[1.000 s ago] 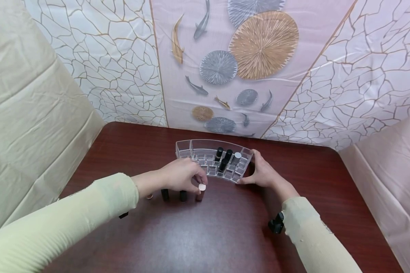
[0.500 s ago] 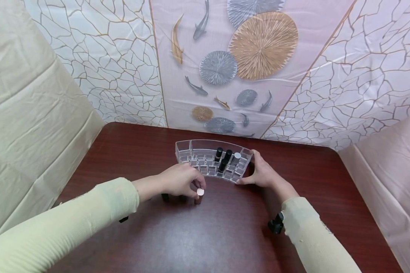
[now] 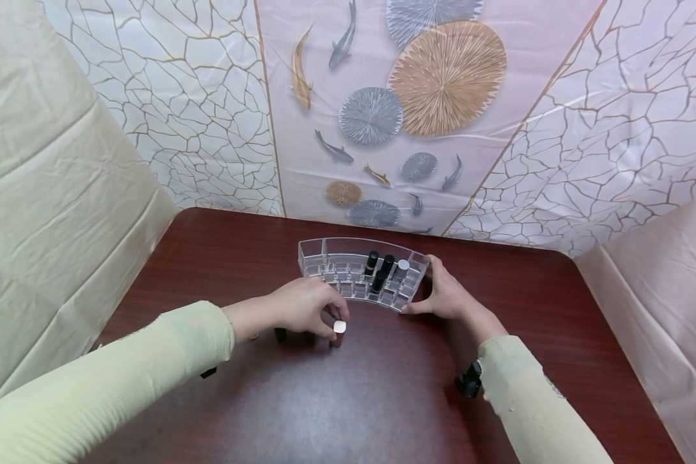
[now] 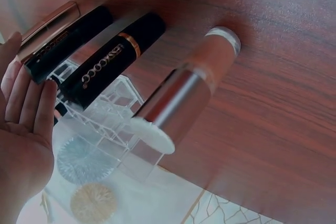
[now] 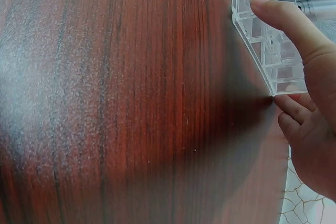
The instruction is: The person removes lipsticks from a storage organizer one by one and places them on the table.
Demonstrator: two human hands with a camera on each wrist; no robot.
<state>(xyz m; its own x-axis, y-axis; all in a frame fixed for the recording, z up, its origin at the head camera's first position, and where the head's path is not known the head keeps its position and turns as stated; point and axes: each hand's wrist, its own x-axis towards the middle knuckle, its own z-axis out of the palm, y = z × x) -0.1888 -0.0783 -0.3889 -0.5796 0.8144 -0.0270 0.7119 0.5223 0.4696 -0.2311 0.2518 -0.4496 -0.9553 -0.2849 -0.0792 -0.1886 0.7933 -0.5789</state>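
Note:
My left hand pinches a square rose-gold lipstick tube by its upper part; it stands upright on the table in front of the organizer. In the left wrist view, the lipstick is partly behind a black tube. A second black tube and a round copper tube with a clear lower part complete the row. With thumb in front and fingers behind, my right hand grips the right end of a clear tiered organizer. Several black tubes and a silver-capped one stand in it.
The dark red wooden table reaches back to a patterned wall covering. Beige cloth hangs on the left and pinkish cloth on the right. A black wrist device hangs beneath the right sleeve.
My left hand and the lipstick have shifted slightly toward me and left, then nearly stopped. The right hand and organizer have stayed put.

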